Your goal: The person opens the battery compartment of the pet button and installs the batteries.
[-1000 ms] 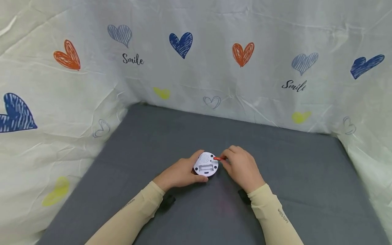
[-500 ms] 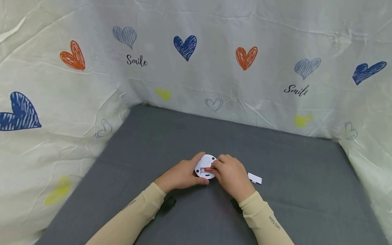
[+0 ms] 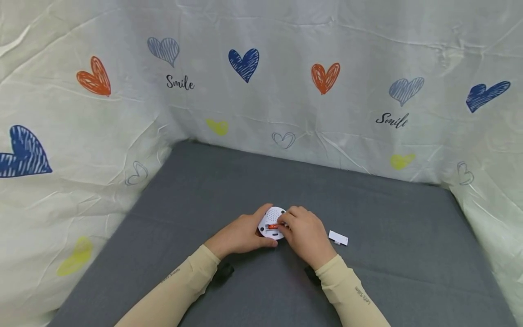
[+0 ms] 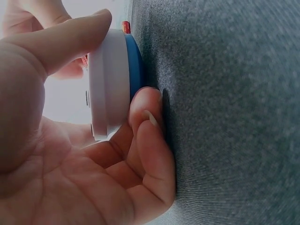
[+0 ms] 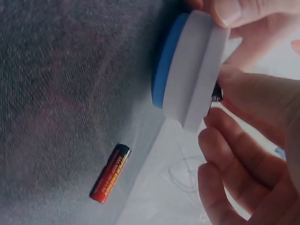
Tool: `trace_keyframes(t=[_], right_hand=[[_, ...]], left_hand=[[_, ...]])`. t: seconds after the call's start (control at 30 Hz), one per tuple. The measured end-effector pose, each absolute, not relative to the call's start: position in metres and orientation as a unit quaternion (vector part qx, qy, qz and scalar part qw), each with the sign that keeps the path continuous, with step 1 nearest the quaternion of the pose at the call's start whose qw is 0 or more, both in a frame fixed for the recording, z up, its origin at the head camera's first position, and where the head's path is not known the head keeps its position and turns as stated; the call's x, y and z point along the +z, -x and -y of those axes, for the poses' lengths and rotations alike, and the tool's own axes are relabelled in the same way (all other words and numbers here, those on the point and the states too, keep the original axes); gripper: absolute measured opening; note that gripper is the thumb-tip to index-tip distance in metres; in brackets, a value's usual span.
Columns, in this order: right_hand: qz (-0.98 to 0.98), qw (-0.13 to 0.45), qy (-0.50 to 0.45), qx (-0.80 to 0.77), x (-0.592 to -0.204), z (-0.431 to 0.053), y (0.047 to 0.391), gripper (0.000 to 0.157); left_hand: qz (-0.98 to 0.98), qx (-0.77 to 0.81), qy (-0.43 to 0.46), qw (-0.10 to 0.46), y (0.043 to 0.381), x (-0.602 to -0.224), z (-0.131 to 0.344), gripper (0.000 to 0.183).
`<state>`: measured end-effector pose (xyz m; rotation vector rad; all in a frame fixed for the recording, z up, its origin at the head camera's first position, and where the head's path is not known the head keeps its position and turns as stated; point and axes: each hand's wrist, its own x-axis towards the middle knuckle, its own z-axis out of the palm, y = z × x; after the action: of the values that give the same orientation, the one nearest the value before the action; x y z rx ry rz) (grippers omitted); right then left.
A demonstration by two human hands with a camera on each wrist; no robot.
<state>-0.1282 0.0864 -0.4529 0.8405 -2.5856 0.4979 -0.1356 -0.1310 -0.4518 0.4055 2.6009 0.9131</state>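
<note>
A round white device [image 3: 273, 215] with a dotted speaker grille lies back side up, its battery compartment uncovered. My left hand [image 3: 241, 234] grips it by the rim from the left, thumb on the near side. A blue layer [image 4: 135, 63] forms its underside, close to the grey cloth. My right hand [image 3: 307, 234] pinches a red battery [image 3: 272, 226] at its right end, over the compartment; whether it is fully seated cannot be seen. In the right wrist view, the battery's dark end [image 5: 217, 93] shows beside the thumb. A loose red-and-black battery [image 5: 110, 173] lies on the cloth.
A small white battery cover [image 3: 338, 238] lies on the grey cloth [image 3: 392, 268] to the right of my right hand. A white curtain [image 3: 286, 104] printed with hearts stands behind and along the sides of the table.
My right hand has moved left and slightly down, carrying the battery from the device's right edge to the compartment. The white cover, hidden by the hand before, now shows. My left hand keeps its grip.
</note>
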Motion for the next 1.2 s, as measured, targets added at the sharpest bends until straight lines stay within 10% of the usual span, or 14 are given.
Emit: trace_keyframes(t=[1.2], right_hand=[[0.937, 0.006, -0.083, 0.338, -0.4496, -0.0820, 0.1269, 0.035]], left_hand=[[-0.914, 0.333, -0.126, 0.196, 0.1328, -0.4469, 0.1265, 0.101]])
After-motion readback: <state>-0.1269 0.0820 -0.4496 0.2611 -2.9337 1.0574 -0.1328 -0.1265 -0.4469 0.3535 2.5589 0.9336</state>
